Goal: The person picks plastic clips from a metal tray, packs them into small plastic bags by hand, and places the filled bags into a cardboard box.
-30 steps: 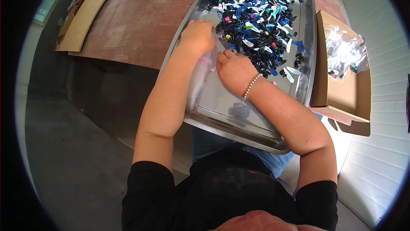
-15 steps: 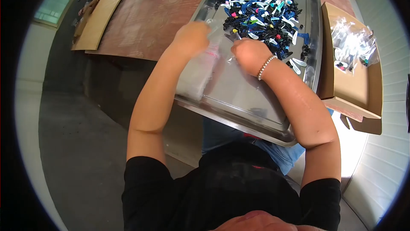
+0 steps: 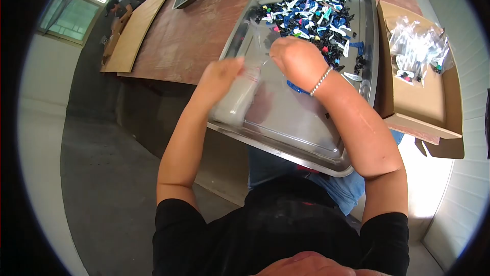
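My left hand (image 3: 219, 79), smeared by motion, is over the left edge of a metal tray (image 3: 286, 148), beside a stack of clear plastic bags (image 3: 235, 102). Its fingertips are too blurred to read. My right hand (image 3: 296, 61), with a beaded bracelet (image 3: 320, 80) at the wrist, is closed at the near edge of a pile of hair clips (image 3: 326, 16). The curled fingers point down and hide what they hold, if anything. Clear film shows faintly between the hands. A blue hair clip (image 3: 296, 88) appears just below the right hand.
To the right, a cardboard box (image 3: 418, 100) contains filled clear bags (image 3: 418, 46). A second tray (image 3: 178, 1) with small coloured pieces is at the back left of the reddish table (image 3: 168, 36). Another person (image 3: 122, 8) is in the far left background.
My left hand has moved down and slightly left, towards the stacked bags. My right hand stays by the pile, its fingers turned further down. A blue clip now shows below it.
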Motion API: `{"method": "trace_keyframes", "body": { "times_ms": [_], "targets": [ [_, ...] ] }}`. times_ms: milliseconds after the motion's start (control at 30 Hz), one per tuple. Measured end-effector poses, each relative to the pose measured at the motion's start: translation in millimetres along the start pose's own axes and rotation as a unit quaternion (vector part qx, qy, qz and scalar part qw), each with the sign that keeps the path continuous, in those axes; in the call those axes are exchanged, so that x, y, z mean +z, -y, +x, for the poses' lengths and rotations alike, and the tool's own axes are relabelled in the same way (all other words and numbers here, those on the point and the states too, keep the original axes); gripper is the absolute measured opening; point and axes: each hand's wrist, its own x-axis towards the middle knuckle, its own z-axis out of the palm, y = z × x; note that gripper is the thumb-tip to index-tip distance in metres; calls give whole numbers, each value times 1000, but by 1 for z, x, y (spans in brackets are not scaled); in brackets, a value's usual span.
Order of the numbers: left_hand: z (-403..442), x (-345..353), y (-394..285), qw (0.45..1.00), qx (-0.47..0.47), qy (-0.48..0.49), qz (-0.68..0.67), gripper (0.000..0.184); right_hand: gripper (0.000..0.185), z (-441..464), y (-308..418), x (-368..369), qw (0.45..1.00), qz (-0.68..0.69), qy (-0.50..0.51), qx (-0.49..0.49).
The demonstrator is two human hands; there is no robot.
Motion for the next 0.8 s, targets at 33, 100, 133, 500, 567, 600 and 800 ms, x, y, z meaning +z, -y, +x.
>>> {"method": "trace_keyframes", "body": {
  "times_ms": [33, 100, 133, 500, 567, 600, 800],
  "targets": [
    [11, -2, -11, 962, -57, -12, -266, 35, 5, 0, 4, -2, 1000, -3, -4, -6],
    [33, 0, -26, 853, -95, -24, -513, 38, 4, 2, 8, -7, 998, -40, -17, -54],
    [45, 9, -27, 826, -86, 17, -557, 37, 4, 2, 9, -9, 996, -54, -23, -70],
    [84, 46, -55, 794, -5, 37, -607, 20, 14, 9, -18, -37, 970, 116, -169, 128],
    [82, 50, -56, 813, -12, 49, -581, 23, 18, 10, -18, -36, 972, 95, -186, 106],
    [81, 52, -56, 810, -14, 51, -584, 23, 23, 10, -17, -36, 972, 76, -205, 81],
    [77, 59, -50, 820, 19, 77, -566, 17, 29, 11, -15, -35, 985, 61, -143, 76]
  ]
}}
